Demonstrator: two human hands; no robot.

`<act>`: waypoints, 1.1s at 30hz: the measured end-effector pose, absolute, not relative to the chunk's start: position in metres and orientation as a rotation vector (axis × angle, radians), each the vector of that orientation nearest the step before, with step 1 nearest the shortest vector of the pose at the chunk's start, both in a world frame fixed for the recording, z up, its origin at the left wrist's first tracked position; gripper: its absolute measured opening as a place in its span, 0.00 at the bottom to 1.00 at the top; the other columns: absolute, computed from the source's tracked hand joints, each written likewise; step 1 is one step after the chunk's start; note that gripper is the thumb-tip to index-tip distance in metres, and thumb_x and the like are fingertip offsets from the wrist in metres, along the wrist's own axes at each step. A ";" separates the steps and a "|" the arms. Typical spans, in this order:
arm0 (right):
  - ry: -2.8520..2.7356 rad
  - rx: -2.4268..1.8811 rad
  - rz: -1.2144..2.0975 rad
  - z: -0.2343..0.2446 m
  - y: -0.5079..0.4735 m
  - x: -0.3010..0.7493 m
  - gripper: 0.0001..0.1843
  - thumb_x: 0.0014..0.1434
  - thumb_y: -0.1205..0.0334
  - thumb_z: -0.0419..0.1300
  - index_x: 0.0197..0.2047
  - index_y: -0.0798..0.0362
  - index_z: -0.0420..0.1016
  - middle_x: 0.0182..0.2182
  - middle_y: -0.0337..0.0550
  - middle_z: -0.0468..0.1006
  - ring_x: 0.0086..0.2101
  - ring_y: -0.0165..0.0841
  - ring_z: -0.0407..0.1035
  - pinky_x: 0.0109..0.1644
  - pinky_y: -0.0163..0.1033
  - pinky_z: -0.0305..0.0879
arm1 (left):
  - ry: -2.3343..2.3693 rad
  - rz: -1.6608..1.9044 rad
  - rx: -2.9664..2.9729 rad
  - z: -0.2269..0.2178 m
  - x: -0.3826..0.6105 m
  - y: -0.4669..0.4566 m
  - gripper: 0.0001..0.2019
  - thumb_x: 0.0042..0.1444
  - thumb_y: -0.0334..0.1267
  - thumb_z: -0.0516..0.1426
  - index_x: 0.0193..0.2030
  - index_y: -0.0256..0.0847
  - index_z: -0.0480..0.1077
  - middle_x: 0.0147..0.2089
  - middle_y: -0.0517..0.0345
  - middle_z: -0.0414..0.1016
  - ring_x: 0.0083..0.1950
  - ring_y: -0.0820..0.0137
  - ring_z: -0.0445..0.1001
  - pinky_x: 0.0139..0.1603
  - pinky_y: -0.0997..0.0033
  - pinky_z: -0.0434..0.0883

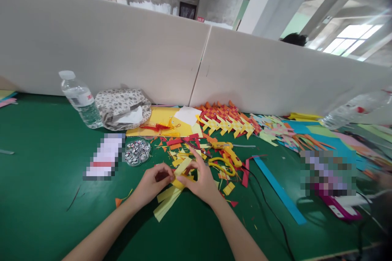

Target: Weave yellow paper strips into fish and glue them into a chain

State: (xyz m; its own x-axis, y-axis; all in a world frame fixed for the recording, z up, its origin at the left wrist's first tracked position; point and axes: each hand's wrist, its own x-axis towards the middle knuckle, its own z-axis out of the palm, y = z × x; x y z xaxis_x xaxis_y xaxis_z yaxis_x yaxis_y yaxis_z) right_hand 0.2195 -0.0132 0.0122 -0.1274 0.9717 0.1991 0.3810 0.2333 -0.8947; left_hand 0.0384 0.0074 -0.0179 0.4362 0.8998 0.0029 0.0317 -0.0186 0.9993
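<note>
Yellow paper strips point(168, 206) cross one another between my two hands, low over the green table. My left hand point(156, 179) pinches their left side with thumb and fingertips. From the right, my right hand point(200, 177) grips the same strips between thumb and fingers, its index finger reaching up. Part of the strips is hidden behind my fingers. Just beyond lie paper scraps point(180, 157) in yellow, orange and red. Yellow-handled scissors point(222, 166) and a yellow glue gun point(228, 151) rest right of my right hand.
A clear dish of googly eyes point(137, 151), a phone point(105, 157), a patterned cloth bag point(122, 106) and a water bottle point(81, 100) stand left. Woven paper fish point(226, 120) lie along the white partition point(153, 57). A black cord point(269, 208) and blue strip point(280, 189) run across the right.
</note>
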 end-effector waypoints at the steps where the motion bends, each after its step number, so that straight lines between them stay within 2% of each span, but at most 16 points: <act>1: -1.620 -1.290 0.874 0.012 -0.012 0.219 0.43 0.49 0.62 0.64 0.64 0.50 0.47 0.30 0.36 0.76 0.32 0.32 0.72 0.44 0.40 0.67 | 0.900 0.850 1.426 -0.017 0.039 0.007 0.06 0.52 0.39 0.57 0.31 0.39 0.66 0.30 0.59 0.71 0.33 0.72 0.70 0.34 0.74 0.66; 5: -1.501 -1.310 0.870 0.008 -0.009 0.216 0.37 0.51 0.63 0.62 0.61 0.49 0.53 0.26 0.35 0.76 0.30 0.31 0.72 0.41 0.39 0.68 | 0.916 0.838 1.377 -0.016 0.039 0.005 0.09 0.49 0.39 0.60 0.33 0.40 0.64 0.32 0.60 0.72 0.34 0.72 0.71 0.34 0.74 0.67; 17: -1.550 -1.237 0.884 0.019 0.000 0.209 0.32 0.54 0.66 0.59 0.60 0.48 0.55 0.29 0.36 0.74 0.32 0.30 0.71 0.41 0.38 0.69 | 0.813 0.889 1.193 -0.017 0.039 0.007 0.11 0.48 0.36 0.62 0.33 0.40 0.62 0.29 0.61 0.76 0.33 0.72 0.76 0.36 0.74 0.69; 21: -1.607 -1.199 0.931 0.024 0.003 0.203 0.32 0.53 0.67 0.59 0.60 0.46 0.54 0.31 0.36 0.75 0.33 0.30 0.71 0.41 0.38 0.69 | 0.800 0.953 1.124 -0.020 0.038 0.010 0.14 0.46 0.36 0.63 0.33 0.41 0.60 0.29 0.63 0.76 0.32 0.72 0.76 0.36 0.73 0.69; 27: -1.576 -1.179 1.037 0.020 0.005 0.199 0.31 0.53 0.68 0.58 0.59 0.47 0.55 0.33 0.37 0.77 0.35 0.31 0.72 0.43 0.40 0.69 | 0.853 0.937 1.144 -0.022 0.037 0.012 0.16 0.47 0.39 0.62 0.39 0.41 0.61 0.30 0.60 0.77 0.32 0.70 0.77 0.35 0.71 0.70; 33: -1.563 -1.177 1.058 0.019 0.003 0.207 0.37 0.50 0.69 0.61 0.62 0.47 0.53 0.33 0.36 0.77 0.34 0.30 0.72 0.44 0.39 0.69 | 0.889 0.954 1.132 -0.021 0.037 0.011 0.16 0.46 0.38 0.63 0.41 0.40 0.64 0.28 0.61 0.78 0.30 0.72 0.75 0.34 0.74 0.69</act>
